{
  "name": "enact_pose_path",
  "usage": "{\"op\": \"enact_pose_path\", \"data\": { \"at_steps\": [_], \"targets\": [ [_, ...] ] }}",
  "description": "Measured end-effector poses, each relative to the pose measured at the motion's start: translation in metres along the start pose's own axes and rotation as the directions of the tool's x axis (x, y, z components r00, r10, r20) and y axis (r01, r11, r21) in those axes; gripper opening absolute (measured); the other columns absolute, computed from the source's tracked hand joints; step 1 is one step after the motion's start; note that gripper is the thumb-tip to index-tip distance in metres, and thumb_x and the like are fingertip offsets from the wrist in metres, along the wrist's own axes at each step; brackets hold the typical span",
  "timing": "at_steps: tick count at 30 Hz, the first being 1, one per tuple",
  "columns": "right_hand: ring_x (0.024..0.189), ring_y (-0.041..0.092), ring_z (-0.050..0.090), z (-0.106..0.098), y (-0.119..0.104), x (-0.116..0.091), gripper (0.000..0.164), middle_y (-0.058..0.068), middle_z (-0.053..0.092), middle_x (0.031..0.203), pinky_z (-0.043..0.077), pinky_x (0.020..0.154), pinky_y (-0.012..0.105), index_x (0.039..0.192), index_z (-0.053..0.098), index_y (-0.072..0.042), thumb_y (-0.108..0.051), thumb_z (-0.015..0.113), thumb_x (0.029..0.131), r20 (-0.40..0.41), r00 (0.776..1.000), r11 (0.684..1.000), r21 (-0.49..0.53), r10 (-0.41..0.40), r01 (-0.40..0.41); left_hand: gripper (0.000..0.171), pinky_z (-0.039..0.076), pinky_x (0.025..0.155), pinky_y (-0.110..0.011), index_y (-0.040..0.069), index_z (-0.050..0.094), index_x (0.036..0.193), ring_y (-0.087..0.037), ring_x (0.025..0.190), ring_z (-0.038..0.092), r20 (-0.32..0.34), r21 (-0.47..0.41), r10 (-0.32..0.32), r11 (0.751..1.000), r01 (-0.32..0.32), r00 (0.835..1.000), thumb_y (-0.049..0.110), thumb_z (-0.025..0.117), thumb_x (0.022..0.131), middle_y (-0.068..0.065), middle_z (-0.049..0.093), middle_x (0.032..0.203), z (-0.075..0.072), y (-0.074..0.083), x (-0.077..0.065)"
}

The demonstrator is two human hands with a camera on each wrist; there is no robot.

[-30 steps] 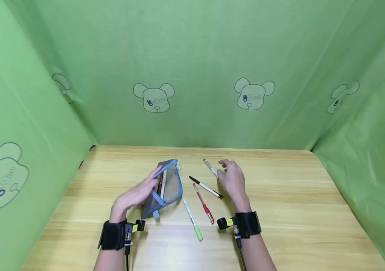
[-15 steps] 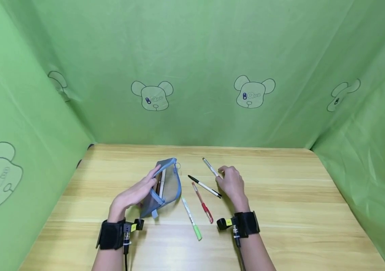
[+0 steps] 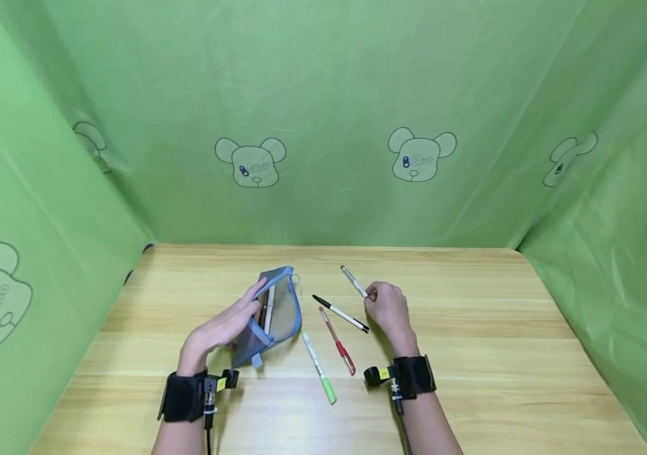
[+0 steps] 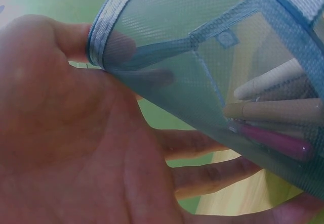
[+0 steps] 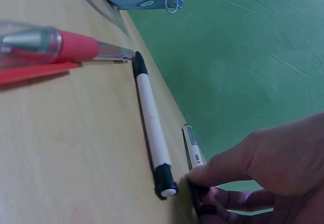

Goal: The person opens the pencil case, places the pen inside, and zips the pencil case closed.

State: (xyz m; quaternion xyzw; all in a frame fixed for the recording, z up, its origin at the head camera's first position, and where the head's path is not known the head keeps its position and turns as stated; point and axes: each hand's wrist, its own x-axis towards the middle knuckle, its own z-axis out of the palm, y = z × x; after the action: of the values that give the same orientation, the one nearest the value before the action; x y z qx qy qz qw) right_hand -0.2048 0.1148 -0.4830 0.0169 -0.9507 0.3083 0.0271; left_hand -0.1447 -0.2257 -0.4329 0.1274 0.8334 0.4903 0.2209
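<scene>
A blue mesh pencil case (image 3: 288, 316) stands on the table with its zip opening spread and several pens (image 4: 283, 107) inside. My left hand (image 3: 223, 325) holds its left side. In the left wrist view, the thumb and part of a finger show through the mesh, while other fingers reach behind it. At the upper right, my right hand (image 3: 390, 311) pinches the near end of a white and silver pen (image 3: 354, 281), its far end pointing away. That pen (image 5: 191, 145) lies low against the table in the right wrist view, the thumb on it and fingers curled below.
Between the hands lie a black and white pen (image 3: 340, 313), a red gel pen (image 3: 337, 341) and a green-capped pen (image 3: 319, 366). The wooden table (image 3: 500, 354) ends at a green cloth backdrop (image 3: 335, 208) behind and at the sides.
My right hand has come down toward me onto the near end of the white and silver pen, and its fingers have closed there. The left hand stays at the pencil case.
</scene>
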Motion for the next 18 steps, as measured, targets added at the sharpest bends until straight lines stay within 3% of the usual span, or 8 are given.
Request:
{"op": "enact_pose_path", "data": {
  "at_steps": [11, 18],
  "targets": [
    [0.069, 0.019, 0.060, -0.019, -0.012, -0.006, 0.016, 0.007, 0.068, 0.085, 0.054, 0.059, 0.029, 0.107, 0.075, 0.001, -0.002, 0.073, 0.091, 0.055, 0.998, 0.978, 0.209, 0.000, -0.011, 0.061, 0.005, 0.118, -0.073, 0.015, -0.006, 0.166, -0.045, 0.154, -0.002, -0.002, -0.009, -0.032, 0.999, 0.032, 0.999, 0.026, 0.019, 0.111, -0.018, -0.009, 0.170, 0.000, 0.001, 0.001],
    [0.074, 0.017, 0.060, -0.027, -0.032, -0.013, 0.017, 0.005, 0.067, 0.084, 0.052, 0.065, 0.029, 0.106, 0.075, 0.000, -0.003, 0.073, 0.089, 0.145, 0.988, 0.970, 0.244, -0.044, 0.007, 0.062, 0.011, 0.112, -0.080, 0.017, -0.007, 0.166, -0.048, 0.153, -0.003, 0.007, -0.017, -0.040, 0.999, 0.040, 0.999, 0.030, 0.019, 0.111, -0.018, -0.011, 0.170, -0.002, 0.002, 0.000]
  ]
}}
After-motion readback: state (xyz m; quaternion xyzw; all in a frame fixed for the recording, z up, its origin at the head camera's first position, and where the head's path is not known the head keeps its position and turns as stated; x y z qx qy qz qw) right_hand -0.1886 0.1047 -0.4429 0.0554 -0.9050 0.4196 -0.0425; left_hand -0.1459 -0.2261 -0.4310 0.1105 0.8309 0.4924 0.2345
